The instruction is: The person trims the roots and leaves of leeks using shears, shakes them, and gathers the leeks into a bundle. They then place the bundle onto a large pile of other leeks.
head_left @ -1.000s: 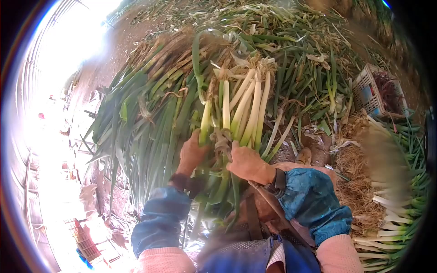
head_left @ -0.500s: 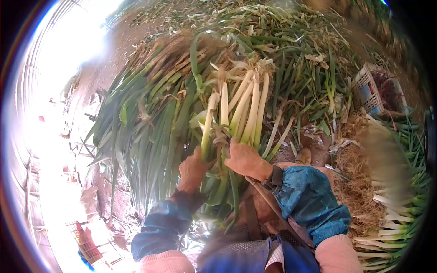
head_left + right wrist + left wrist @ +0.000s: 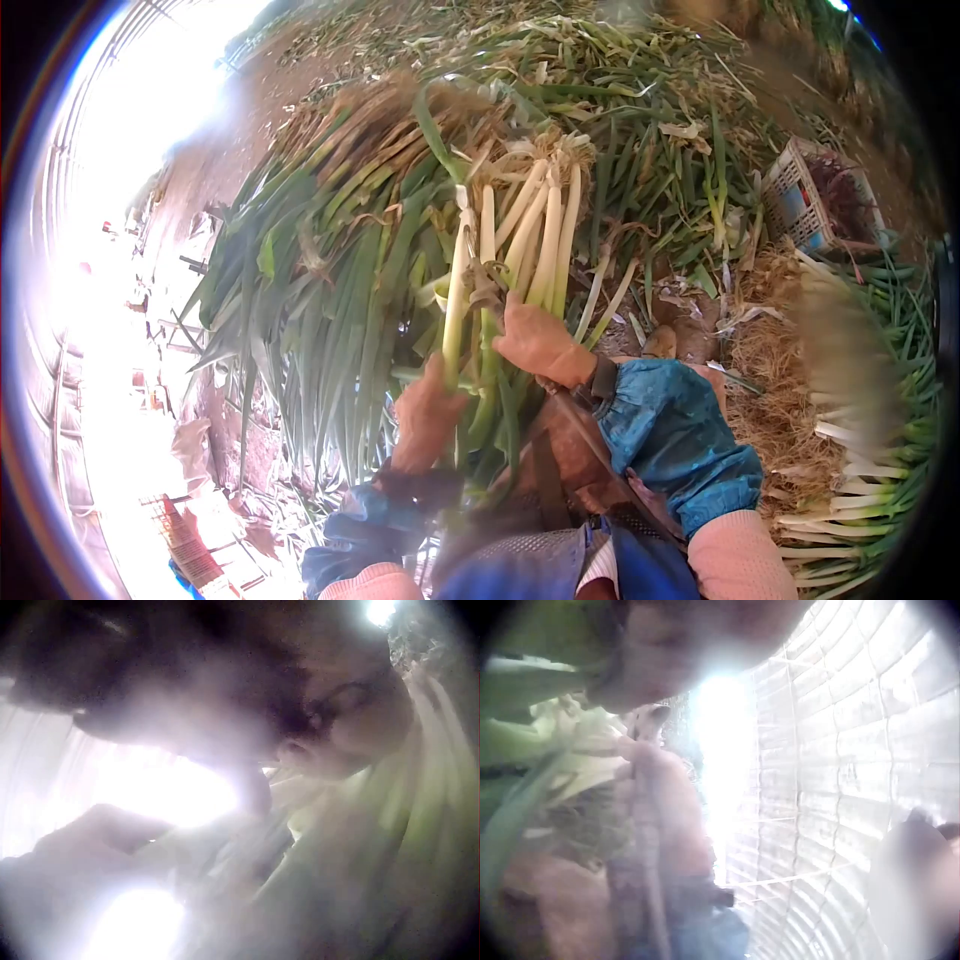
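My left hand [image 3: 428,405] grip closed round single leek stalk [image 3: 455,300], low on its green part. My right hand [image 3: 538,342] grip clamps bunch of leeks [image 3: 530,245] mid-stalk, white shanks pointing away. Leaf pile [image 3: 330,260] just left. Crate [image 3: 812,197] well apart, right.

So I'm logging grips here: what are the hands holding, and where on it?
Both hands grip a bunch of green onions: the right hand at its pale-green middle, the left hand lower, on the green leaves.
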The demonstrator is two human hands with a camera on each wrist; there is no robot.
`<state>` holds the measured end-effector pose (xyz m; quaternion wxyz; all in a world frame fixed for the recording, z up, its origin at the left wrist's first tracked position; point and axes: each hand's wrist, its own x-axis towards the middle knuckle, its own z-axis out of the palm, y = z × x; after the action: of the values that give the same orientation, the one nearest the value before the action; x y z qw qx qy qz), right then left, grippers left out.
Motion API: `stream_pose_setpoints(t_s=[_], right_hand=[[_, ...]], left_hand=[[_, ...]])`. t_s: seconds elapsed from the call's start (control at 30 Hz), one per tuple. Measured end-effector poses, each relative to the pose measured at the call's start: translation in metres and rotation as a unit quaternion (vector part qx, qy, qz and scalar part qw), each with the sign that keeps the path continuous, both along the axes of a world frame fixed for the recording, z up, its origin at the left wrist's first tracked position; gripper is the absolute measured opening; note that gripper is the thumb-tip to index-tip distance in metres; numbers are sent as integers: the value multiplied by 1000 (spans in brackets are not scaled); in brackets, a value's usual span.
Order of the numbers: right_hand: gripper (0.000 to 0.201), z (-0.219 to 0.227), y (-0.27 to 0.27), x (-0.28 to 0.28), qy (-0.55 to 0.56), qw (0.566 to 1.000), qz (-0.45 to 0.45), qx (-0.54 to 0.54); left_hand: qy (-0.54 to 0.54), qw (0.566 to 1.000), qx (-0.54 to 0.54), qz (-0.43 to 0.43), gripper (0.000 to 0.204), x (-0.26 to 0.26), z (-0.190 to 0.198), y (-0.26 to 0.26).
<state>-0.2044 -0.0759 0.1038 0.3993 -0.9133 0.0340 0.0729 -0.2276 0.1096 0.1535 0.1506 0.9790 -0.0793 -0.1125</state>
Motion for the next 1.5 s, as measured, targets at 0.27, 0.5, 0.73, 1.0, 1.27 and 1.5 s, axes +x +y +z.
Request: stream_pose_setpoints(t_s=[0.27,0.5,0.73,1.0,1.27,1.5], right_hand=[[47,6,-32,2,-1,999,-26,18],[50,15,-54,4,-6,993,-121,0],[48,8,-46,22,14,992,-126,-18],[49,0,-35,12,20,998,-53,2],[50,22,-3,0,3,999,42,2],[46,31,22,-10,31,991,127,36]], left_hand=[[-73,994,-70,-52,41,95,16,-56],[26,996,19,-81,40,68,-54,-80],[42,994,-24,-94,48,80,-29,-26],[-115,971,187,99,56,186,-95,91],[-52,993,110,14,33,142,-70,59],[39,998,54,-18,43,60,-32,16]])
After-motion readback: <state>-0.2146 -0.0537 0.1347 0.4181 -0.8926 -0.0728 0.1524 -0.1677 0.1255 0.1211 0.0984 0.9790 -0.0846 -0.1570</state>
